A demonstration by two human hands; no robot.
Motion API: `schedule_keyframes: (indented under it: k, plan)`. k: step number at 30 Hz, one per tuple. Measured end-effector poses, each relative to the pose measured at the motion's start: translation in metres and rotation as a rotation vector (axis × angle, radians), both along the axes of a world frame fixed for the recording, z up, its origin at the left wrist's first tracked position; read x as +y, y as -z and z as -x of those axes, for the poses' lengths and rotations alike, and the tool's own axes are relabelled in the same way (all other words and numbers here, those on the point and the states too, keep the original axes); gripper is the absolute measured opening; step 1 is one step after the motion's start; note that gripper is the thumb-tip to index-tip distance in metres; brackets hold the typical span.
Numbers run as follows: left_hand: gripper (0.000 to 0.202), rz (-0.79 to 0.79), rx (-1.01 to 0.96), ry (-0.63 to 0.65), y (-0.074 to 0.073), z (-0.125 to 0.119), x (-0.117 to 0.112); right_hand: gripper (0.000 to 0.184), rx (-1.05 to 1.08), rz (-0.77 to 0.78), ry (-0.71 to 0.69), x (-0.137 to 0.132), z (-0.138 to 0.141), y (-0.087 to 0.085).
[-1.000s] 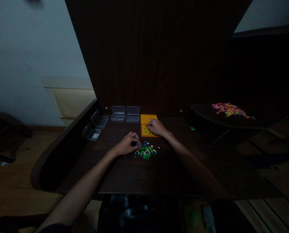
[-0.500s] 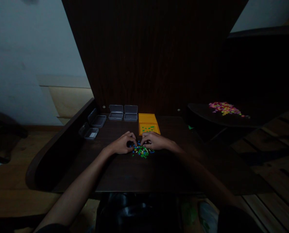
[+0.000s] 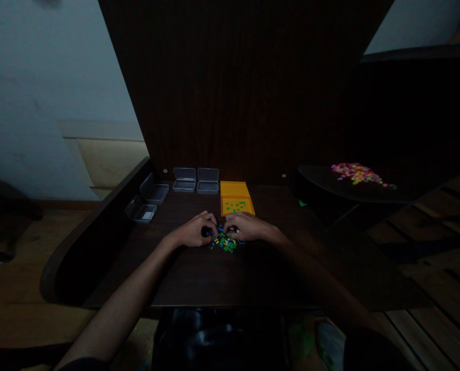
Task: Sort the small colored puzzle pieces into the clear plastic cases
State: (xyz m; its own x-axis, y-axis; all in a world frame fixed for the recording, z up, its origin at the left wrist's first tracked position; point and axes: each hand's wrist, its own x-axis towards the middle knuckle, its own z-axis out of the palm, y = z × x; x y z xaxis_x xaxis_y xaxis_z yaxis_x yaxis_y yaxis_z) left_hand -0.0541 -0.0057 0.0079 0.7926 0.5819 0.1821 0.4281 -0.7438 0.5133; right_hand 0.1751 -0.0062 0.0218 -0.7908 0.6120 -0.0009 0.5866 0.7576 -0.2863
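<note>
No Readable Text

No word, number, brand or sign can be read. The pale patch in the nearest clear case at left is too small and dim to make out.

Desk: dark wood. A dark back panel rises from the far edge and carries two pale round fittings, one near each far corner. A side board with a rounded near end bounds the left edge. Beyond the right edge, a dark side shelf supports a heap of pink, red and yellow pieces, inward of its curved left edge. A pale wall with a beige patch stands beyond the left edge, above a wooden floor.
</note>
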Motion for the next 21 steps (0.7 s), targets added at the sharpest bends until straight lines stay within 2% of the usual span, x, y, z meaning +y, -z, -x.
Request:
schedule_keyframes:
  k: [21]
  plan:
    - [0.013,0.017,0.032,-0.001,-0.0012,0.0003,-0.0009,0.02,-0.117,-0.032,0.031,-0.0078,0.0076,-0.0056]
